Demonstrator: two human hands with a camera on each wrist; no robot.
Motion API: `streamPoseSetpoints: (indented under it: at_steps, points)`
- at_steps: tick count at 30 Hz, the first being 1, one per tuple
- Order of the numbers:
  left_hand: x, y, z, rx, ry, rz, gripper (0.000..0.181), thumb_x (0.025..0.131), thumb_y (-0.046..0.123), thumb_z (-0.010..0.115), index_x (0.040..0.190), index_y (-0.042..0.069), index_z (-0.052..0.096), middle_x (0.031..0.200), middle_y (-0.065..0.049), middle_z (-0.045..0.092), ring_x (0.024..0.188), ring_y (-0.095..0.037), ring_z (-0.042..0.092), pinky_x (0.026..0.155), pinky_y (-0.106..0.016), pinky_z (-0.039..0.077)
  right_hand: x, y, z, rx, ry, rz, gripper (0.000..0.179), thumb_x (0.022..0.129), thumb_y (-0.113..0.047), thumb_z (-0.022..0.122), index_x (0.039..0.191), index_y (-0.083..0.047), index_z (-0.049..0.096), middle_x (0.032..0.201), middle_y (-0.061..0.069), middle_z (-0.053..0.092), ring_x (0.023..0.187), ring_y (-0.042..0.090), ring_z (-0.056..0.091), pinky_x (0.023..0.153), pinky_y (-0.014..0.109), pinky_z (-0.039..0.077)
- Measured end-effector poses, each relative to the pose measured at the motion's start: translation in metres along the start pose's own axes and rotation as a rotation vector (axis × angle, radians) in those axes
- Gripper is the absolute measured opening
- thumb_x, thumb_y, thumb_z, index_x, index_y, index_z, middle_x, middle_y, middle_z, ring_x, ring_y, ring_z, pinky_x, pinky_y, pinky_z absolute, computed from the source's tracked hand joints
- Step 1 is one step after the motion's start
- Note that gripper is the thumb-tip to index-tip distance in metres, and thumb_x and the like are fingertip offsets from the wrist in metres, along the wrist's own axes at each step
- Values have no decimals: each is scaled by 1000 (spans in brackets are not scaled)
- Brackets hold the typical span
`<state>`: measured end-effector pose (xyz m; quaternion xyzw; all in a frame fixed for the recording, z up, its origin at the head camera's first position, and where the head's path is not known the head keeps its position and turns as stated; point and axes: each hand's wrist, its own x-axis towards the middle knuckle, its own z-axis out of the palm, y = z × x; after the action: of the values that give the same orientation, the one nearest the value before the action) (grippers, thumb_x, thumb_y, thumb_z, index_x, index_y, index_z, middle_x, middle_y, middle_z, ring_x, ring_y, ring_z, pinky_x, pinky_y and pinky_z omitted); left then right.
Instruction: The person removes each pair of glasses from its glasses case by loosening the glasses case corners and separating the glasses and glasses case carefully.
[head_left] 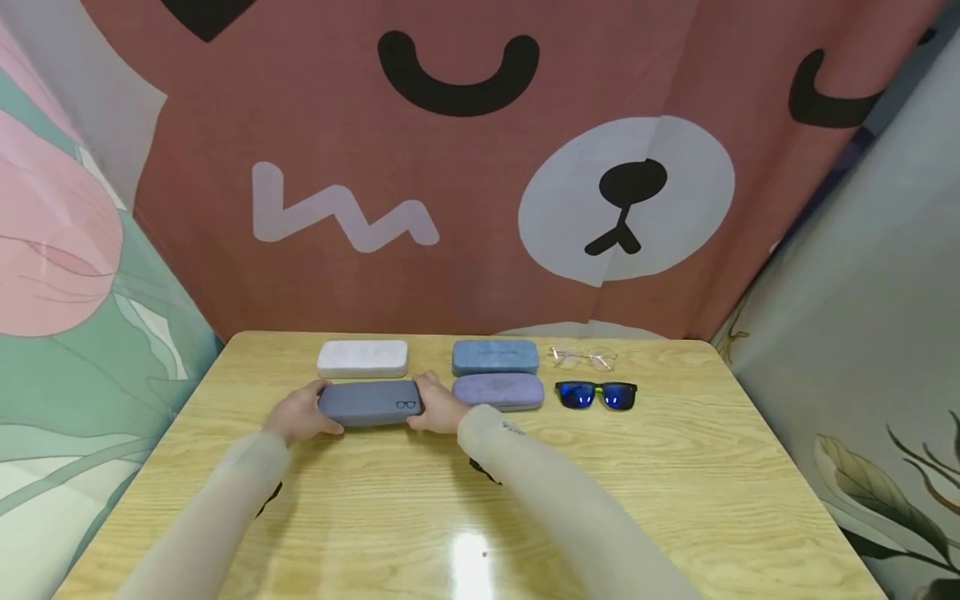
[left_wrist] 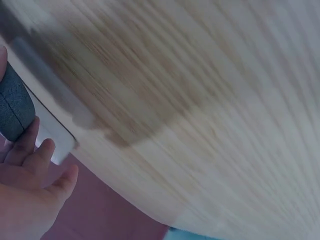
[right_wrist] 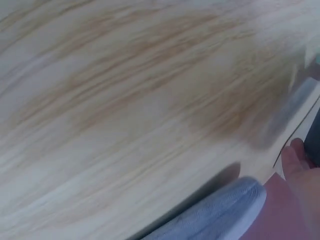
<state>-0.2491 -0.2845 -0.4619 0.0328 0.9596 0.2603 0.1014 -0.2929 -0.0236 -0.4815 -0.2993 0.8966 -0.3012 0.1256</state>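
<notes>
A dark grey glasses case with a small glasses mark on its lid is held between both hands, in front of the white glasses case. My left hand grips its left end, and my right hand grips its right end. In the left wrist view the grey case's rounded end shows between thumb and fingers of the left hand. The right wrist view catches only part of the right hand at the case's dark end.
Right of the hands, a purple glasses case lies before a blue glasses case. Beyond them are clear eyeglasses and blue-lensed sunglasses. A patterned curtain hangs behind the wooden table.
</notes>
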Motion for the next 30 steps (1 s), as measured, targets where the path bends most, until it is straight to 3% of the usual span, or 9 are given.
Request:
streamPoseSetpoints:
  at_steps: [9, 17, 23, 30]
  points:
    - [-13, 6, 5, -76, -1, 4, 90, 72, 29, 85, 139, -10, 40, 131, -32, 52, 117, -47, 51, 95, -58, 41, -20, -8, -13, 11, -50, 36, 77, 87, -21, 73, 146, 7, 32, 138, 20, 43, 121, 26, 47, 100, 33, 42]
    - [-24, 21, 11, -61, 4, 8, 88, 72, 29, 84, 139, -7, 42, 127, -31, 55, 113, -46, 54, 91, -57, 43, -40, -5, -22, 70, -67, 34, 77, 88, -19, 72, 146, 9, 29, 146, 23, 39, 131, 32, 43, 105, 40, 39]
    - [-32, 27, 19, -55, -5, -14, 89, 72, 31, 85, 141, -6, 42, 129, -30, 55, 114, -44, 55, 92, -55, 44, -55, -2, -23, 93, -85, 54, 77, 88, -20, 73, 147, 6, 32, 147, 21, 40, 130, 31, 45, 106, 40, 38]
    - [-39, 34, 23, -28, 30, 17, 88, 71, 31, 86, 139, -7, 44, 125, -30, 57, 110, -43, 58, 89, -55, 46, -67, 2, -25, 111, -64, 28, 77, 86, -20, 75, 146, 7, 34, 144, 20, 44, 127, 31, 48, 106, 41, 39]
